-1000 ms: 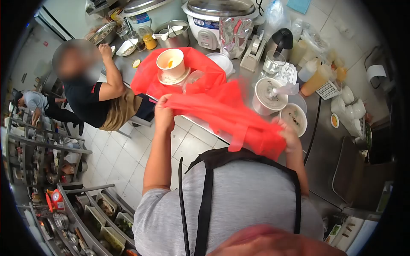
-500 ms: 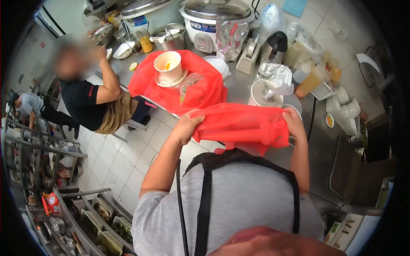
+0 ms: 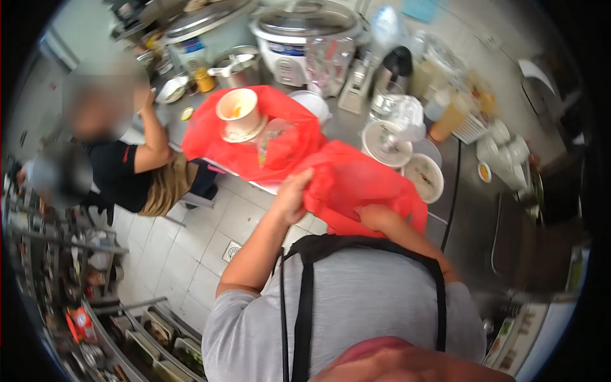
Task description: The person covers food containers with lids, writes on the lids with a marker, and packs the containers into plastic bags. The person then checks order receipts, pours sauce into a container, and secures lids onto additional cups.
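My left hand (image 3: 293, 196) is closed on the left edge of a red bag (image 3: 356, 177) over the table's front edge. My right hand (image 3: 377, 218) is at the bag's lower right part, its fingertips inside or behind the red material, so its grip is hidden. Left of this bag, a second red bag (image 3: 210, 131) lies spread on the table. On it stands a white paper bowl (image 3: 237, 105) with something yellow inside, on top of a round container (image 3: 244, 130). Beside them is a clear bag (image 3: 277, 141). Two lidded white tubs (image 3: 386, 144) (image 3: 423, 178) stand behind and right of the held bag.
Rice cookers (image 3: 286, 63) (image 3: 191, 54) and a metal pot (image 3: 236, 67) line the back. Sauce bottles (image 3: 450, 116), a black-topped flask (image 3: 393, 68) and a tape dispenser (image 3: 355, 86) stand at the back right. A co-worker (image 3: 121, 169) sits at the left; another person is behind. Shelves (image 3: 114, 325) stand lower left.
The red bag, stretched between both hands before, now hangs more loosely. My right hand has moved left from its right end to its lower part. The view has shifted slightly.
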Available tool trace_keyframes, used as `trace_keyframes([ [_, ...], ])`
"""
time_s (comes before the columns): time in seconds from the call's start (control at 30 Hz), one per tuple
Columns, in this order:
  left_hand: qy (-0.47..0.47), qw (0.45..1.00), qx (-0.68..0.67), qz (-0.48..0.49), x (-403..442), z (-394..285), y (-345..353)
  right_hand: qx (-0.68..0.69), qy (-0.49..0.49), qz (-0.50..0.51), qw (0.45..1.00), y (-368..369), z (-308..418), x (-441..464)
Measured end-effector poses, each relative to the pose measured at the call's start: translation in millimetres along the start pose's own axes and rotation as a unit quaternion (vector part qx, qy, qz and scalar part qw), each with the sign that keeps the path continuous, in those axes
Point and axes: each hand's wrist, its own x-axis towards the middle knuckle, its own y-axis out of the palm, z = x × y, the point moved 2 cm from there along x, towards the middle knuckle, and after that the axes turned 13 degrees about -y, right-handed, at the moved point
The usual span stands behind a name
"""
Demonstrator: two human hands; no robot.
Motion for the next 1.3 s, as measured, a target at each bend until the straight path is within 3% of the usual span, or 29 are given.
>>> trace_keyframes([
  [0.07, 0.0, 0.999, -0.041, -0.01, 11.3, -2.0, -18.1, 0.035, -0.037, -0.055, 0.997, 38.8, -35.7, -8.8],
  [0.17, -0.033, 0.997, 0.009, -0.075, 31.7, 14.6, -51.2, 0.131, 0.0, 0.052, 0.99, 10.8, -39.4, -33.3],
  [0.2, -0.029, 0.996, 0.028, -0.084, 37.7, 22.9, -57.3, 0.1, 0.048, 0.078, 0.991, -5.6, -27.3, -43.7],
  [0.3, -0.032, 0.99, 0.095, -0.099, 35.9, 32.9, -54.0, 0.027, -0.01, 0.156, 0.987, -30.7, -7.2, -56.4],
  [0.33, -0.029, 0.99, 0.108, -0.087, 36.9, 32.7, -51.7, 0.173, -0.038, 0.063, 0.982, -47.7, 1.8, -65.8],
  [0.4, -0.031, 0.989, 0.127, -0.065, 38.2, 33.5, -47.9, 0.445, -0.09, -0.126, 0.882, -82.5, 12.1, -80.3],
  [0.5, -0.031, 0.99, 0.132, -0.048, 43.5, 37.3, -46.7, 0.527, -0.004, -0.447, 0.723, -96.9, -21.3, -76.3],
  [0.57, -0.052, 0.98, 0.184, -0.059, 39.1, 38.4, -41.8, 0.528, 0.036, -0.529, 0.663, -89.8, -31.9, -70.4],
  [0.6, -0.052, 0.976, 0.207, -0.036, 38.8, 39.7, -41.7, 0.349, 0.013, -0.579, 0.737, -78.0, -53.1, -65.2],
  [0.63, -0.055, 0.972, 0.229, -0.01, 37.6, 41.9, -43.0, 0.155, -0.013, -0.614, 0.774, -66.8, -66.0, -60.0],
  [0.7, -0.093, 0.96, 0.262, -0.028, 22.1, 32.8, -30.5, 0.19, 0.004, -0.657, 0.729, -58.1, -63.4, -60.1],
  [0.8, -0.124, 0.958, 0.259, 0.001, 24.0, 44.0, -36.0, 0.499, -0.033, -0.559, 0.661, -67.1, -20.1, -52.5],
  [0.9, -0.125, 0.947, 0.296, 0.009, 38.2, 59.3, -49.1, 0.83, -0.019, -0.32, 0.456, -53.8, -25.0, -30.2],
  [1.0, -0.119, 0.924, 0.364, -0.015, 49.0, 76.1, -66.4, 0.816, 0.029, -0.359, 0.451, -43.6, -40.6, -19.8],
  [1.03, -0.126, 0.936, 0.328, -0.006, 48.7, 79.1, -67.4, 0.807, 0.035, -0.374, 0.455, -42.5, -43.7, -17.3],
  [1.07, -0.135, 0.947, 0.293, 0.002, 47.2, 82.4, -68.8, 0.837, 0.036, -0.342, 0.426, -42.2, -51.4, -14.1],
  [1.17, -0.092, 0.954, 0.281, 0.046, 46.6, 80.3, -67.6, 0.841, 0.097, -0.396, 0.357, -35.7, -71.1, 9.6],
  [1.2, -0.065, 0.952, 0.292, 0.064, 46.9, 77.4, -66.2, 0.823, 0.081, -0.42, 0.373, -34.9, -75.7, 11.1],
  [1.27, -0.125, 0.926, 0.35, 0.059, 30.7, 53.5, -48.2, 0.785, 0.048, -0.465, 0.407, -41.0, -73.7, 13.5],
  [1.3, -0.108, 0.922, 0.367, 0.051, 29.4, 52.5, -47.7, 0.786, 0.05, -0.468, 0.401, -44.9, -73.1, 13.3],
])
